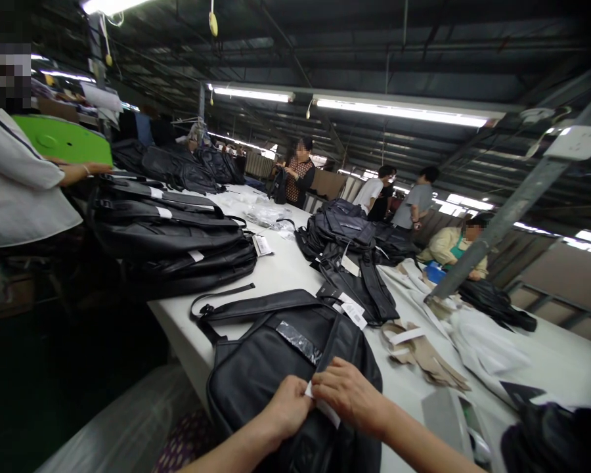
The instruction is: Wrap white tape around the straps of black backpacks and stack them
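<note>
A black backpack (256, 368) lies on the white table in front of me, its straps on top and a paper hang tag (353, 310) at its far end. My left hand (291, 402) is closed in a pinch over the backpack, at one end of a small white strip (329, 414). My right hand (347, 393) is beside it, with bent fingers pressed on the same strip and a shoulder strap. A shiny clear plastic wrap (298, 341) covers part of the backpack just beyond my hands. What lies under my fingers is hidden.
Stacked black backpacks (177, 230) stand at the left, more (342, 226) lie farther back. Tan paper pieces (423, 355) and a grey box (448, 420) are at the right. A slanted metal post (517, 217) rises from the table. A person (20, 177) stands at the left; others work behind.
</note>
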### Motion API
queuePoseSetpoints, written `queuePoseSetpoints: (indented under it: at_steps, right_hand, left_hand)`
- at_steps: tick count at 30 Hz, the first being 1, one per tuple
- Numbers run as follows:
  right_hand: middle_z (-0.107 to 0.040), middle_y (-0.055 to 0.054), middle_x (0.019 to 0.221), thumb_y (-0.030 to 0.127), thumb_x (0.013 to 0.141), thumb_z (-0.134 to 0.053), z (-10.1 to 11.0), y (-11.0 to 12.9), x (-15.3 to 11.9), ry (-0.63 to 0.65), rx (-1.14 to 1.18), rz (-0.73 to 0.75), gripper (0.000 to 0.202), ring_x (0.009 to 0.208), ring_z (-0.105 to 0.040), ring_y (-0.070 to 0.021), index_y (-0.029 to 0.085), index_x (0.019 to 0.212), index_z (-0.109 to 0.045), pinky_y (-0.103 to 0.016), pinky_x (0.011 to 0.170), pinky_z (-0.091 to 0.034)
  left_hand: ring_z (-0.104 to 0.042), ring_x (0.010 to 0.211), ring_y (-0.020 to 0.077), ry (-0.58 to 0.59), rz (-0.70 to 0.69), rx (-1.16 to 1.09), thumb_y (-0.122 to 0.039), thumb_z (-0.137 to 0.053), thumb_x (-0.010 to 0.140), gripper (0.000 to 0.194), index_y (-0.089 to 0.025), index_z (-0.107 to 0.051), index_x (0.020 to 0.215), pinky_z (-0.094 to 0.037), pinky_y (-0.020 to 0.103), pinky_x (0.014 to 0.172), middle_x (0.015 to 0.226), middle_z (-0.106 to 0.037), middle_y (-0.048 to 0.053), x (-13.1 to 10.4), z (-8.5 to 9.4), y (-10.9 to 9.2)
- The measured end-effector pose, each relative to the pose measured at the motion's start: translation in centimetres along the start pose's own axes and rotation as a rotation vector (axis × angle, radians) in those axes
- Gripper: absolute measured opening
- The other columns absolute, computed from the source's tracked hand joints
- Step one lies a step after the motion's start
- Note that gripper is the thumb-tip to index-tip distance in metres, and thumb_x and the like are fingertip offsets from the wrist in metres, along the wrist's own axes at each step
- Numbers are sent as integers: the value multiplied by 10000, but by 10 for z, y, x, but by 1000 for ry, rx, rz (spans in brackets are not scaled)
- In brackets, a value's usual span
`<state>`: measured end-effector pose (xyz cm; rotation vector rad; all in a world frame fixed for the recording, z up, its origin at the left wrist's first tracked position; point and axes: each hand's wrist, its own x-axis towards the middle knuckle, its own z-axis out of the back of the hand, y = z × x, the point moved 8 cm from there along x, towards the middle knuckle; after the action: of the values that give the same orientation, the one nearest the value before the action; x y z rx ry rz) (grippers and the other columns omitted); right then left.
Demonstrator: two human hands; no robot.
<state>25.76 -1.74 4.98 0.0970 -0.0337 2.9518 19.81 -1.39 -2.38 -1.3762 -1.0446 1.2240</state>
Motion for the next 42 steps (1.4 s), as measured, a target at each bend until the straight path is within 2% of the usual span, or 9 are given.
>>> queuePoseSetpoints:
  at_steps: [7, 13, 17, 23, 26, 29, 32, 36, 42]
  right_hand:
    - [-648, 1, 1025, 209, 880, -450, 8, 2, -7, 6, 168, -132, 158, 867, -537, -139, 246, 1003, -542, -325, 809, -267]
    - [-509, -85, 1288, 90, 786, -405, 1, 8, -28, 62, 224, -158, 492, 1088, -482, -185, 214, 1262, -418, -337, 921, -308]
    - [-388, -94, 1389, 80, 713, -399, -12, 3, -46, 40, 211, -194, 700, 1241, -376, -202, 208, 1383, -246, -392, 1014, -261]
    - [-415, -89, 1370, 116, 727, -412, -6, 13, -60, -57, 234, -288, 660, 1269, -345, -192, 204, 1367, -278, -449, 1055, -192]
    - [-531, -71, 1262, 171, 765, -405, 26, -12, -114, -319, 239, -598, 541, 1169, -457, -192, 219, 1304, -397, -404, 1024, -262]
    - [-649, -90, 991, 325, 804, -401, 50, -47, -252, -744, 213, -1386, 420, 864, -587, -201, 159, 1158, -554, -321, 814, -420]
    - [-657, -75, 772, 457, 725, -481, 30, -47, -351, -779, 392, -1818, 433, 738, -573, -221, 113, 910, -669, -296, 669, -421]
    - [-570, -35, 524, 529, 669, -528, 0, -43, -371, -700, 610, -1834, 450, 568, -514, -175, 105, 603, -663, -264, 543, -366]
    - [-547, -23, 483, 462, 585, -613, -18, -44, -357, -764, 750, -1846, 363, 459, -443, -125, 105, 614, -672, -247, 470, -304]
  left_hand:
    - [-259, 422, 60, 89, 124, -259, -149, -432, 490, 55, -156, -468, 531, -151, 225, 441, 444, -368, -65, -8, -5, 3]
    - [-493, 520, 112, 62, 269, -622, -241, -597, 567, 133, -110, -585, 591, -343, 223, 531, 563, -579, 20, -14, -13, 7]
    - [-554, 561, 141, 68, 245, -669, -385, -723, 579, 315, -93, -607, 592, -400, 249, 597, 594, -630, 71, -9, -22, 15]
    - [-594, 640, 185, 62, 261, -532, -414, -735, 548, 338, -106, -659, 663, -438, 269, 662, 635, -666, 64, -7, -24, 14]
    - [-598, 678, 212, 23, 213, -289, -494, -688, 568, 389, -115, -663, 650, -443, 280, 676, 653, -673, 55, 0, -15, 9]
    - [-610, 728, 249, 20, 168, -151, -572, -639, 587, 467, -120, -677, 700, -453, 302, 684, 690, -683, 56, 6, -14, 11]
    - [-616, 794, 278, 34, 125, -100, -609, -639, 573, 514, -126, -685, 741, -466, 322, 731, 702, -688, 52, 11, -17, 15]
    - [-612, 841, 285, 104, 87, -80, -618, -619, 606, 513, -136, -688, 769, -474, 342, 790, 732, -692, 45, 16, -23, 17]
    - [-601, 884, 290, 76, 46, 12, -641, -559, 651, 546, -140, -682, 827, -438, 347, 873, 806, -697, 46, 15, -16, 16]
